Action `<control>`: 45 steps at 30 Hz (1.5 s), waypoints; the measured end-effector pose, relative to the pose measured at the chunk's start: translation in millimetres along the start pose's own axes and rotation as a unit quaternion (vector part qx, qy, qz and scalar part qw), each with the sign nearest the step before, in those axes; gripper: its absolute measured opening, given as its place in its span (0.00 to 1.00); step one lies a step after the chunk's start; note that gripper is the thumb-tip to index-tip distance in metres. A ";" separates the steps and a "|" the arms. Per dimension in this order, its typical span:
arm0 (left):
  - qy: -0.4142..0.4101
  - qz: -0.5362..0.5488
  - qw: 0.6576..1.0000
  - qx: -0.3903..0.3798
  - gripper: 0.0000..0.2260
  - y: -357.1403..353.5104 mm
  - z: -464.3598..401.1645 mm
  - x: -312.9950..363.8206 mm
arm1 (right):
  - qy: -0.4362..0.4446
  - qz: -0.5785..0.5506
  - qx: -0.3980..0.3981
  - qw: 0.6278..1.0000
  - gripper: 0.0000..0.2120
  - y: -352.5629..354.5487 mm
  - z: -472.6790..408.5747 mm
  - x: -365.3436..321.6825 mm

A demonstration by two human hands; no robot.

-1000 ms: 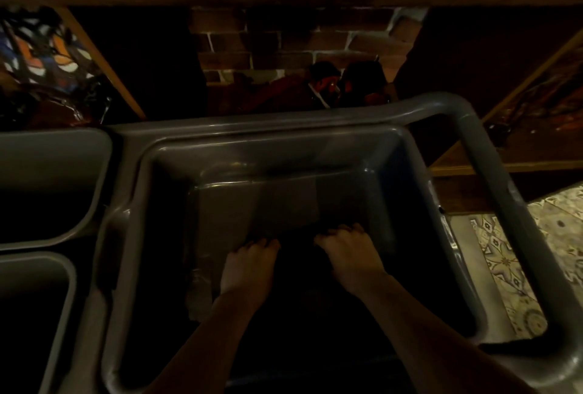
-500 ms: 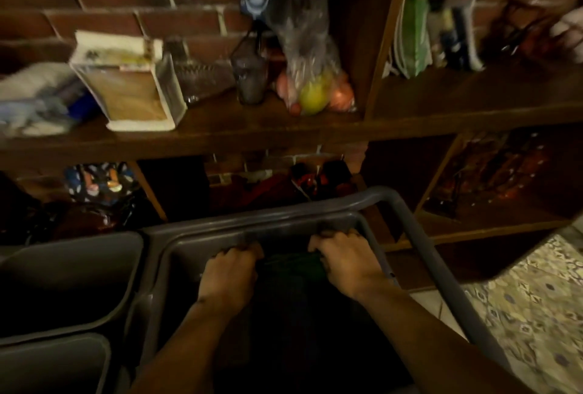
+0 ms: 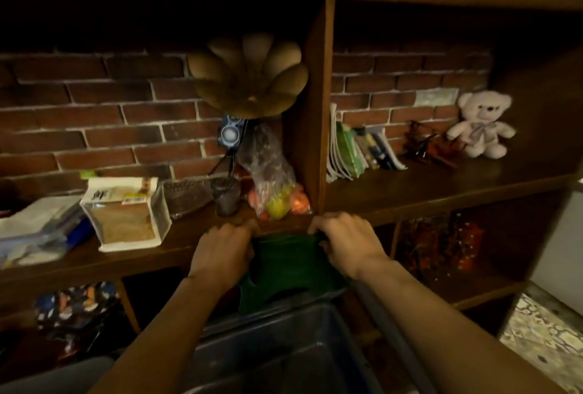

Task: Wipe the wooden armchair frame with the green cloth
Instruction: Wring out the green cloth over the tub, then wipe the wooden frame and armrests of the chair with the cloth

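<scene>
A dark green cloth [image 3: 285, 267] hangs spread between my two hands, above a grey plastic tub. My left hand [image 3: 222, 251] grips its upper left corner. My right hand [image 3: 347, 242] grips its upper right corner. The cloth's lower edge droops toward the tub's rim and has ragged holes near the bottom left. No wooden armchair is in view.
The grey tub [image 3: 284, 340] sits below my forearms. Behind stands a wooden shelf unit [image 3: 321, 128] against a brick wall, holding a boxed package [image 3: 126, 214], a bag of fruit [image 3: 274, 185], books [image 3: 356, 150], a gramophone horn [image 3: 252, 75] and a teddy bear [image 3: 482, 125]. Patterned floor tiles [image 3: 542, 337] lie at the lower right.
Both hands have lifted the green cloth up out of the tub. My view has tilted upward from the tub to the shelves.
</scene>
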State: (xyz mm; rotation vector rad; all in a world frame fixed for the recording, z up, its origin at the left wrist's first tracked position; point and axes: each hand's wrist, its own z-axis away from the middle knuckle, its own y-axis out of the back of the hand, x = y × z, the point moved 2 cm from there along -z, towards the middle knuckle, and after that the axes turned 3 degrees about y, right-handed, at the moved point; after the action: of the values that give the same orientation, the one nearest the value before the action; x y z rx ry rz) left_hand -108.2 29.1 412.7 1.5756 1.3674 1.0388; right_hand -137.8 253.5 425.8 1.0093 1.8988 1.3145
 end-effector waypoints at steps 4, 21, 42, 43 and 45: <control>-0.032 0.030 0.999 0.021 0.10 30.3 -27.1 24.2 | -0.028 0.029 0.020 0.999 0.16 40.0 -0.2 18.1; -0.254 0.122 0.956 0.081 0.11 53.0 -76.5 231.1 | -0.236 0.137 0.084 0.958 0.14 148.1 137.4 128.7; -0.504 0.235 0.831 -0.025 0.08 -6.0 142.2 642.9 | -0.498 0.166 0.080 0.847 0.14 206.5 582.7 248.5; -0.507 0.237 0.828 -0.034 0.09 -14.8 152.9 652.9 | -0.503 0.163 0.076 0.845 0.14 199.1 598.1 252.1; -0.506 0.243 0.826 -0.055 0.09 -36.4 173.8 667.5 | -0.514 0.152 0.067 0.842 0.15 179.0 626.2 259.0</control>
State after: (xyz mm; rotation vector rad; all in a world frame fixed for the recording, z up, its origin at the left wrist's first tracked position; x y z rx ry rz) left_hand 97.1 687.5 373.1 1.9773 0.1709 0.3563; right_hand 282.2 812.7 379.2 1.6891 1.0097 0.5281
